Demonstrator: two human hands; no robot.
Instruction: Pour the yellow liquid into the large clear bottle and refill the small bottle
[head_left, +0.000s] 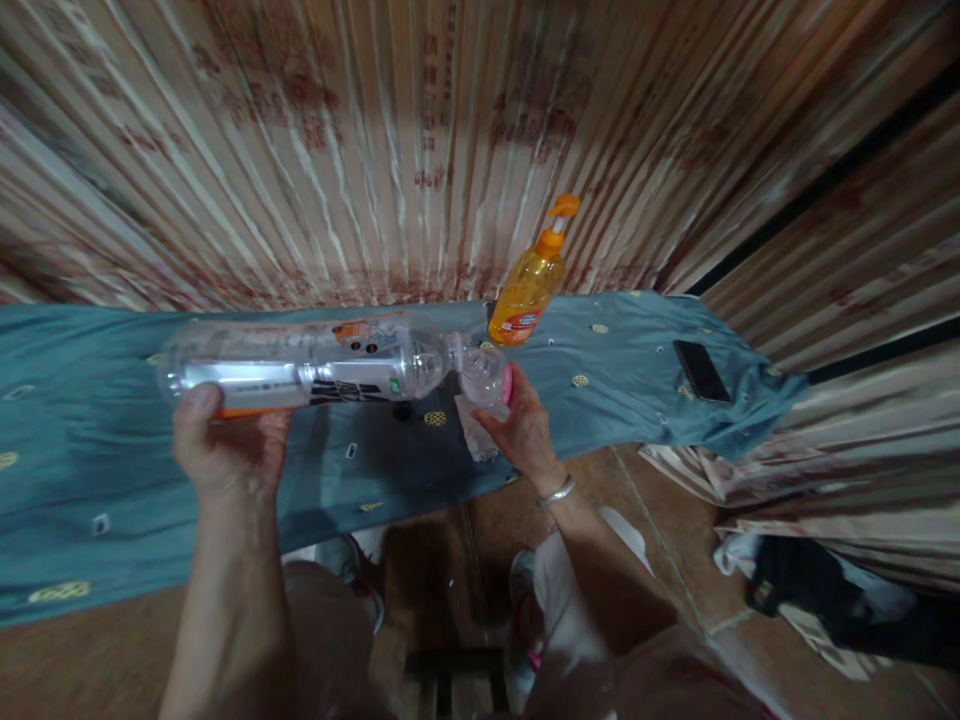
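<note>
Pump bottle (529, 284) behind tipped plastic bottle (315, 366) on cloth-covered table (90, 470), phone (700, 370) far right

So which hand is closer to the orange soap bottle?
The right hand. It sits just below the orange pump bottle, holding a small clear cup. The left hand is far off to the left, gripping the big plastic bottle.

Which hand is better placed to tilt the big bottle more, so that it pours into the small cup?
Probably the left. The left hand grips the big clear bottle, which lies level with its mouth at the small cup. The right hand holds that cup over the blue cloth.
</note>
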